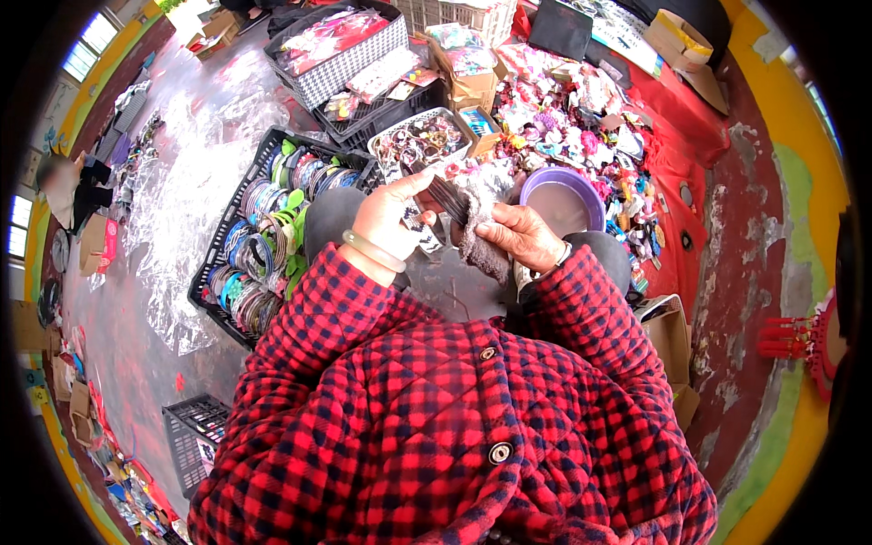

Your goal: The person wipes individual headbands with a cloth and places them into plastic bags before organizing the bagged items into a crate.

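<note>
The left hand [391,218] is closed in a pinch on a small bundle of dark thin hair clips [447,195], held above the lap, while the right hand [518,238] grips a grey fuzzy cloth [481,245] pressed against the same bundle. This looks like wiping or sorting; next likely needs a steady pinch near the purple basin [563,195] and black crate of bangles [263,236]

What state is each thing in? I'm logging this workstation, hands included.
Left hand: raised, gripping dark strips.
Right hand: gripping a grey cloth.
Dark strips: bunched, pinched between both hands.
Grey cloth: hanging crumpled.
Purple basin: upright.
Black crate: filled with bangles.
</note>
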### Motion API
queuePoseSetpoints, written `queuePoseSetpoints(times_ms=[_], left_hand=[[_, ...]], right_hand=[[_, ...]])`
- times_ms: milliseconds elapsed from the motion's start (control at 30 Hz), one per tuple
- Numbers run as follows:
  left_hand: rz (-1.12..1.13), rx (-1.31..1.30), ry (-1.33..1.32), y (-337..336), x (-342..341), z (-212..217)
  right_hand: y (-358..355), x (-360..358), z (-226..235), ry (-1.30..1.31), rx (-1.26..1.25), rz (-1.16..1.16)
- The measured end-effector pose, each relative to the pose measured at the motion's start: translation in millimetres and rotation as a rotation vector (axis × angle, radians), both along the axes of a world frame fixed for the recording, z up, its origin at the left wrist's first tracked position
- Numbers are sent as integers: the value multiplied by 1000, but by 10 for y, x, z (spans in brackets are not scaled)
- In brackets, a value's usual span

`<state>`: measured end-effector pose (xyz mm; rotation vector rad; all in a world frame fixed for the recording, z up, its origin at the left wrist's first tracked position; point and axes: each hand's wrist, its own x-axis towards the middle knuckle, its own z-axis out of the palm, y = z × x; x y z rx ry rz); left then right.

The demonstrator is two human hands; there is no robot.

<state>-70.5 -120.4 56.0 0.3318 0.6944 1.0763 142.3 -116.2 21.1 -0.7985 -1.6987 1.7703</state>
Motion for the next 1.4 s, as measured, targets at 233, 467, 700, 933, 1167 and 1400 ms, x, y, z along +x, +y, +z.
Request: queuePoseSetpoints(times_ms=[233, 467, 700, 933, 1167, 1400], left_hand=[[216, -49, -56, 54, -187, 155], [208, -54, -146, 160, -204, -75], [-141, -18, -50, 23, -15, -142], [20, 14, 9, -95, 221, -60], [-33, 30, -28, -28, 75, -104], [-17, 35, -90, -43, -14, 86]], right_hand=[[42, 134, -37, -136, 40, 31], [-66, -101, 33, 17, 245, 28], [5, -26, 155, -132, 395, -204], [1, -117, 198, -413, 489, -146], [-23, -32, 306, -315, 453, -18], [-71, 84, 290, -226, 386, 38]])
